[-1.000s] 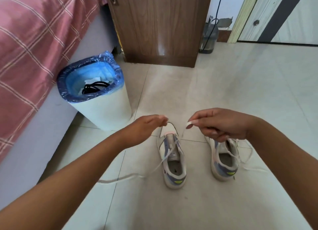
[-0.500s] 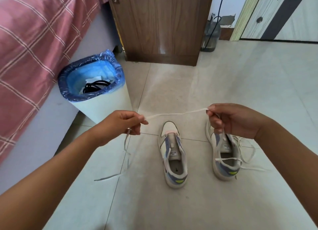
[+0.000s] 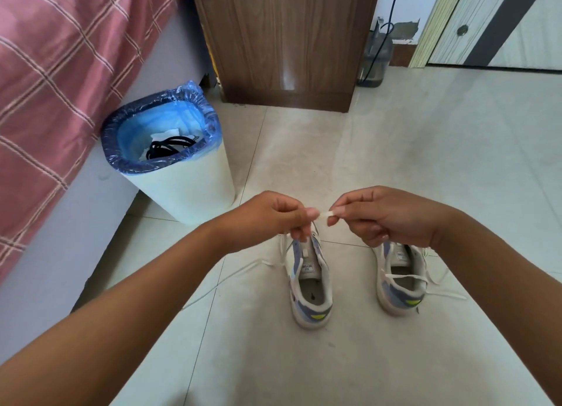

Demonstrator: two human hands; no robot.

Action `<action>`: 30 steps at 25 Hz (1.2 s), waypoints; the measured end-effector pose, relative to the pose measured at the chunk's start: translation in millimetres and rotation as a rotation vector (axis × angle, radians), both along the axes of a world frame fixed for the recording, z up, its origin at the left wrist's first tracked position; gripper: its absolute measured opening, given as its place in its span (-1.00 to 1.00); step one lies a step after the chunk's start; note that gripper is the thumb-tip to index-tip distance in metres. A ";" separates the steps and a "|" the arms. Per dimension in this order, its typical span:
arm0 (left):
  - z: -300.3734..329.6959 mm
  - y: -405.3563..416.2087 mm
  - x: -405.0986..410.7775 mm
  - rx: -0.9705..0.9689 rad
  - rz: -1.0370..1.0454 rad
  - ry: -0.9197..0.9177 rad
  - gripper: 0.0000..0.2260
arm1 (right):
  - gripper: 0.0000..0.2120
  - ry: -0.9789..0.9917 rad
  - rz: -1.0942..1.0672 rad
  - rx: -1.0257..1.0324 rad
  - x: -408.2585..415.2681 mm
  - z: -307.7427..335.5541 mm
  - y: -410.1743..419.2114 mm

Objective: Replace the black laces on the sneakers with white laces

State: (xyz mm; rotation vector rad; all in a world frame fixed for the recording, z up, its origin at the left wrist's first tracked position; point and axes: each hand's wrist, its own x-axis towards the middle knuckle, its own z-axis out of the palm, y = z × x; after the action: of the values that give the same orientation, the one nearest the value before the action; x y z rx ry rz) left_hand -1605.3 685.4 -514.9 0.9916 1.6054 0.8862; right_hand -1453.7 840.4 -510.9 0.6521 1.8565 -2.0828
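Two white and blue sneakers stand on the tiled floor, heels toward me. The left sneaker (image 3: 310,281) has no lace through its eyelets. White lace runs across the right sneaker (image 3: 400,281) and trails loose beside it. My left hand (image 3: 273,217) and my right hand (image 3: 383,214) are close together above the left sneaker's toe, both pinching a short stretch of a white lace (image 3: 324,213). The rest of that lace hangs from my left hand and lies on the floor to the left. Black laces (image 3: 168,148) lie inside the bin.
A white bin (image 3: 182,190) with a blue liner stands left of the sneakers, against a bed with a pink checked cover (image 3: 60,71). A brown wooden cabinet (image 3: 289,41) and a water bottle (image 3: 375,62) stand at the back. A door is at the far right.
Half a second ago my hands held the white lace stretched wide apart. They have come together, leaving only a short piece between the fingertips.
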 end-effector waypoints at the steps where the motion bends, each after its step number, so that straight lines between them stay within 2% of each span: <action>1: -1.4 -4.0 -7.0 -0.011 0.027 0.001 -0.74 | -0.82 -0.003 -0.027 -0.014 4.1 -2.8 4.1; 6: -12.1 -29.2 -47.4 -0.032 0.279 -0.111 -0.79 | -0.84 0.066 -0.202 -0.127 24.1 -18.7 31.0; 9: -17.7 -41.8 -67.5 -0.026 0.314 -0.111 -0.60 | -0.76 0.128 -0.235 -0.199 31.3 -27.5 49.1; 11: -22.6 -51.3 -79.4 -0.036 0.374 -0.122 -0.61 | -0.75 0.173 -0.368 -0.300 36.7 -30.8 62.1; 14: -33.9 -71.4 -98.8 -0.072 0.472 -0.206 -0.58 | -0.84 0.276 -0.607 -0.407 47.4 -35.6 82.7; 16: -43.6 -86.4 -108.6 -0.101 0.536 -0.291 -0.70 | -0.92 0.369 -0.763 -0.443 56.0 -41.0 99.6; 19: -61.4 -105.7 -124.6 -0.192 0.660 -0.303 -0.81 | -0.88 0.537 -0.945 -0.564 70.4 -55.0 129.5; 22: -70.6 -114.6 -133.3 -0.277 0.713 -0.248 -0.82 | -0.84 0.662 -0.949 -0.699 80.4 -72.8 153.3; 25: -71.4 -116.6 -136.8 -0.291 0.762 -0.223 -0.82 | -0.89 0.679 -1.013 -0.771 87.8 -76.5 171.8; 27: -71.1 -115.9 -136.5 -0.315 0.793 -0.163 -0.81 | -0.86 0.577 -0.978 -0.686 82.0 -62.1 163.8; 30: -60.6 -98.8 -123.0 -0.377 0.586 0.052 -0.79 | -0.88 0.119 -0.665 -0.171 48.0 -40.5 103.9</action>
State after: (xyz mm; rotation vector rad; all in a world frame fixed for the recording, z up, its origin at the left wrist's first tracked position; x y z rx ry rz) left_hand -1728.3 586.6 -575.5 0.2779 2.0576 0.8906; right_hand -1405.7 944.3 -551.4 1.2550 1.6307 -2.6934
